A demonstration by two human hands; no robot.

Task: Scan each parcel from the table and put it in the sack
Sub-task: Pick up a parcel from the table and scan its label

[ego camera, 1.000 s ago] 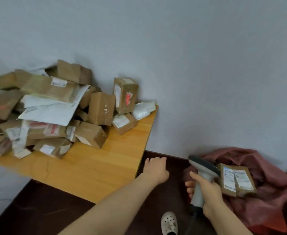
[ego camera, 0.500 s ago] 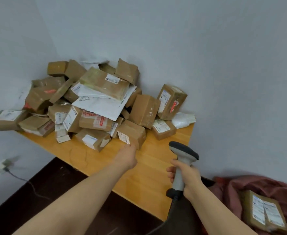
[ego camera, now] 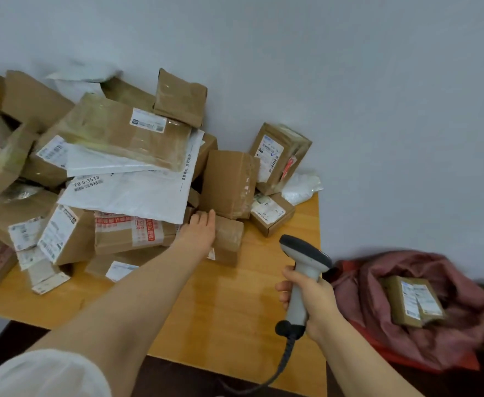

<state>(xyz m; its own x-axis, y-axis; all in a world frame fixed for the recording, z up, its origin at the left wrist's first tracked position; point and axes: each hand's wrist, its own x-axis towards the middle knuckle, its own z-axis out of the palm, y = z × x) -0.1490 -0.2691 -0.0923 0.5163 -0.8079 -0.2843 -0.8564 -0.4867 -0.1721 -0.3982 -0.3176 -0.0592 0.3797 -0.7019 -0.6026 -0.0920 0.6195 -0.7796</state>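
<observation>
Change: since half a second ago the left hand (ego camera: pixel 199 230) has reached further in to the pile and now lies on a small brown parcel (ego camera: pixel 230 239); the right hand (ego camera: pixel 313 299) has kept its hold on the scanner (ego camera: pixel 303 270).
Head view, left hand: fingers laid nearly straight over the parcel's top, touching it and not closed round it; the thumb is hidden.
Head view, right hand: clenched round the scanner's pale grey handle, dark head pointing far and left, coiled cable hanging off the near end.
Small parcel: squat cardboard box wrapped in glossy clear tape, at the pile's near right corner, on the table (ego camera: pixel 235 316).
Pile (ego camera: pixel 114 156): taped brown cartons with white labels, jumbled against the far wall; a flat, crinkled white mailer (ego camera: pixel 137 196) lies among them.
Table: smooth, shiny, yellow wood.
Sack (ego camera: pixel 449 348): soft, creased, dull-red fabric, low on the right beside the table, mouth open.
In the sack: one labelled cardboard parcel (ego camera: pixel 412 302), label up.
</observation>
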